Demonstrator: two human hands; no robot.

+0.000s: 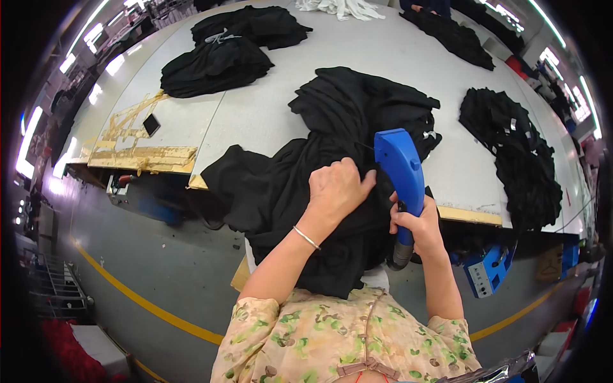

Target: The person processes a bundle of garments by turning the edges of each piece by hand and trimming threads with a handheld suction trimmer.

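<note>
A blue handheld tool (405,167) with a dark hose at its lower end is gripped in my right hand (418,223), its wide head over black cloth. My left hand (338,186) lies on the black garment (274,185), fingers curled into the fabric and thumb pointing toward the tool. The garment is bunched up and hangs over the table's front edge onto my lap. What is between my left fingers is cloth of this garment.
On the pale table (255,118) are folded black garments (217,64) at the back left and a black pile (511,153) at the right. A phone (151,124) lies near torn tape. White cloth (338,7) and another person's hand (417,8) are at the far side.
</note>
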